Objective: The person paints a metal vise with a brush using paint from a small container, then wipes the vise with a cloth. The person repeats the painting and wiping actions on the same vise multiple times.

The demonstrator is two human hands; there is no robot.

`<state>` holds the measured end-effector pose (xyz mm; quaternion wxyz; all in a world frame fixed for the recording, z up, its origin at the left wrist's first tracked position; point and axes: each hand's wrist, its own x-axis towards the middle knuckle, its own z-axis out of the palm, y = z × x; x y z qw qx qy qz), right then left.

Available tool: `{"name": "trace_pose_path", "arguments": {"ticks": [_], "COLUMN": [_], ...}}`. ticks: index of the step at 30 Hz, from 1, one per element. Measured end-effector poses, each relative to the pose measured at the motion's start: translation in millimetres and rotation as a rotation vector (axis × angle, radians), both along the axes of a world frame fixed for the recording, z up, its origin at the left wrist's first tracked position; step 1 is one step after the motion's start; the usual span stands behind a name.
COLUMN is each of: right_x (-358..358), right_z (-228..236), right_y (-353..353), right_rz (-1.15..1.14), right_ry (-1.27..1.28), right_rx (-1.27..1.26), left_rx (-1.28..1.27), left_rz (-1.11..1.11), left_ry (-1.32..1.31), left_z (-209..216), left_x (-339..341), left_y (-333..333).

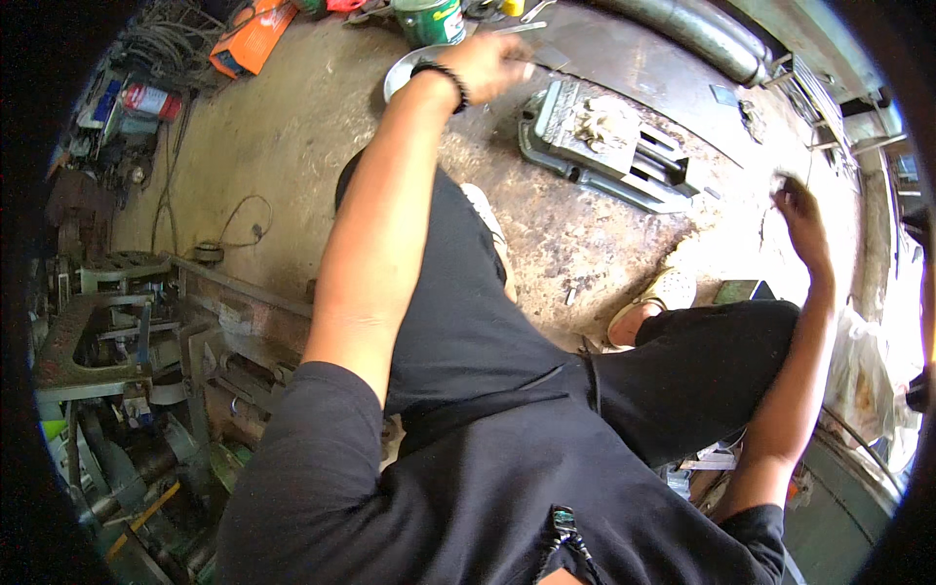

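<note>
My left hand [485, 66], with a black bracelet at its wrist, reaches over the floor beside a white dish [394, 78] and a green can [429, 21]. Its thumb and fingers look apart, slightly blurred, and nothing shows in them. Right of it lies a grey machine vise [575, 146] on the floor. A crumpled pale cloth or glove [604, 124] rests on top of the vise. On the far right, my right hand [801, 210] hangs in the air, apart from the vise. Its fingers are dark and smeared against bright light.
A silver hand tool [524, 27] lies beyond my left hand. A thick metal cylinder [697, 37] lies along the back right, beside a flat dark metal sheet [624, 58]. An orange box [253, 37] and coiled cables [161, 44] crowd the far left. Metal frames [102, 327] stand at my left.
</note>
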<state>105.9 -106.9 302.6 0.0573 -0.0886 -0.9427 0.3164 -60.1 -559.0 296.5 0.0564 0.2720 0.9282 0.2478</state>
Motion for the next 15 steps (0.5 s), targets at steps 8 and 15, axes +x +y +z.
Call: {"name": "trace_pose_path", "arguments": {"ticks": [8, 15], "right_x": [5.4, 3.6], "right_z": [-5.0, -16.2], "right_y": [23.0, 2.6], "right_rz": [0.038, 0.192], "right_ry": [-0.325, -0.278], "right_rx": [-0.039, 0.02], "left_rx": [0.112, 0.163], "left_rz": [-0.283, -0.113], "left_ry": [0.098, 0.018], "left_z": [-8.3, 28.1], "left_x": [-8.3, 16.6], "left_y": [-5.1, -25.3]}}
